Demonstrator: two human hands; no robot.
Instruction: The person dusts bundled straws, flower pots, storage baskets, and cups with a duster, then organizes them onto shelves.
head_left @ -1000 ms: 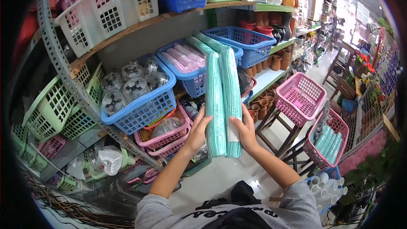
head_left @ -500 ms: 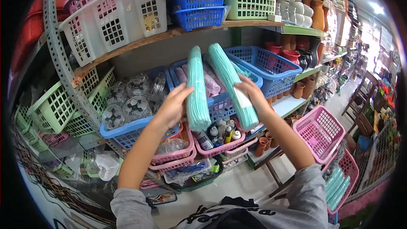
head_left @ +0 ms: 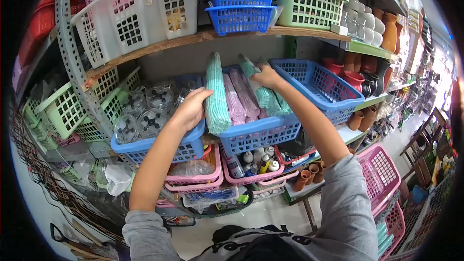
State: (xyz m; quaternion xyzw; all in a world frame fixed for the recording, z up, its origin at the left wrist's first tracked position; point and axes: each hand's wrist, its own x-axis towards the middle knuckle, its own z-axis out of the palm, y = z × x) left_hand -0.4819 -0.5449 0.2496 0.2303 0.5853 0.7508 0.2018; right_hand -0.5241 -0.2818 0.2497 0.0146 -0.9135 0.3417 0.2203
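My left hand is closed around the lower part of a long teal ribbed bundle, wrapped in clear plastic. This bundle stands tilted at the left side of a blue basket, partly over its rim. Inside the basket, my right hand grips a second teal bundle from above, at the right side. Other teal pieces lie beside that one, partly hidden by my forearm. Between the two teal bundles are several purple bundles of the same ribbed kind.
Left stands a blue basket of clear plastic pieces; right, another blue basket. A wooden shelf edge with stacked baskets runs overhead. Pink baskets with bottles sit below. A metal post rises at left; a pink basket is lower right.
Both teal bundles, held up in front of the basket before, have moved down and back to it. The right one now lies inside beside the purple bundles. The view has shifted too.
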